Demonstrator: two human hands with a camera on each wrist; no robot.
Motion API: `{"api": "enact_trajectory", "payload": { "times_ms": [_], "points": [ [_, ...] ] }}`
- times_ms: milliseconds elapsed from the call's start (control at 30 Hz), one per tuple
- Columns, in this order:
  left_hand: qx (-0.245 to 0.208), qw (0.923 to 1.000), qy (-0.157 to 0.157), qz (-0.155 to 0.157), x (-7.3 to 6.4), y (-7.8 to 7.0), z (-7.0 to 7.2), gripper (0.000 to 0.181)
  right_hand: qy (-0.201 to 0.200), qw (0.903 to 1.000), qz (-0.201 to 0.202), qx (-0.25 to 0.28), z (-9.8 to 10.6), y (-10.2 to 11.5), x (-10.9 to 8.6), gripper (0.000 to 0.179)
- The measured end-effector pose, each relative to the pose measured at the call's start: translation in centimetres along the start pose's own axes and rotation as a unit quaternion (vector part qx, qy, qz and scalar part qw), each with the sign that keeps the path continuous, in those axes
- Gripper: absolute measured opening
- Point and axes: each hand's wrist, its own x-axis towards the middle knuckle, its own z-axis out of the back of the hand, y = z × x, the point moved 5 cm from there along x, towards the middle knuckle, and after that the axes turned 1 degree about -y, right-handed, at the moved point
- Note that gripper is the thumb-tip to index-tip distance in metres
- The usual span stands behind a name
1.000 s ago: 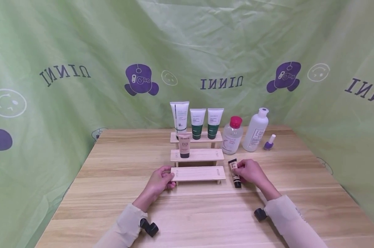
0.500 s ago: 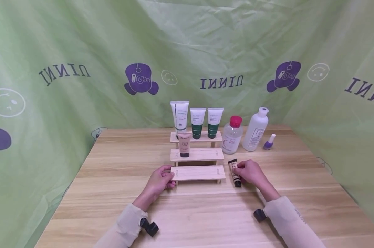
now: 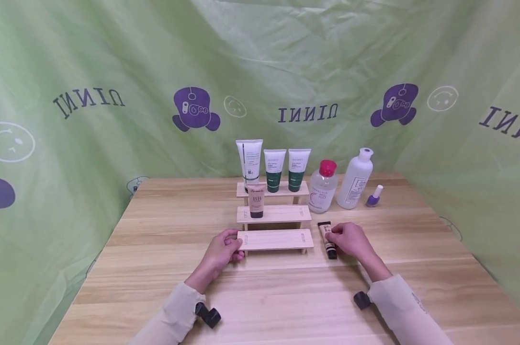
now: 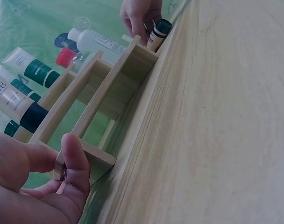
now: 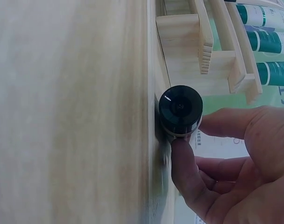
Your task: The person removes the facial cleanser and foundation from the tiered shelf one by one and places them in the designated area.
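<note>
A three-step wooden display rack point(image 3: 277, 239) stands on the table. My left hand point(image 3: 220, 250) pinches the left end of its lowest step between thumb and finger, as the left wrist view also shows. To the right of the rack, my right hand point(image 3: 349, 239) pinches a small beige tube with black ends point(image 3: 328, 239), which lies along the table with its black cap point(image 5: 181, 109) toward me. A pink BB cream tube point(image 3: 256, 201) stands on the middle step. On the top step stand a tall white tube point(image 3: 249, 160) and two white-and-green tubes point(image 3: 275, 170).
Right of the rack stand a clear bottle with a red cap point(image 3: 322, 189), a white bottle point(image 3: 356, 182) and a small purple nail polish bottle point(image 3: 374, 197). A green printed curtain point(image 3: 260, 62) hangs behind the wooden table point(image 3: 165, 211).
The small tube has shifted very slightly to the right in my right hand's grip. My left hand stays on the rack's lowest step.
</note>
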Motion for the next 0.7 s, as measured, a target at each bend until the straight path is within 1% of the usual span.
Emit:
{"api": "enact_trajectory", "payload": {
  "times_ms": [233,500,567,633,700],
  "points": [
    [0.001,1.0000,-0.003,-0.001,-0.06,-0.01,0.05,0.046,-0.003,1.0000,-0.003,0.003,0.10,0.07,-0.26,0.033],
    [0.000,1.0000,-0.002,0.000,-0.09,0.04,0.04,0.046,-0.007,0.9999,-0.009,0.007,0.09,-0.25,-0.12,0.032],
    [-0.001,1.0000,-0.005,0.003,-0.09,0.03,0.02,0.046,-0.002,0.9999,-0.014,0.008,0.20,-0.30,-0.19,0.033],
    [0.001,1.0000,-0.007,0.001,-0.06,0.02,0.01,0.046,-0.001,0.9997,-0.024,0.005,0.39,-0.41,-0.24,0.034],
    [0.002,1.0000,-0.009,0.001,-0.01,0.01,0.01,0.045,-0.005,0.9997,-0.026,0.003,0.83,-0.34,-0.28,0.036]
  ]
}}
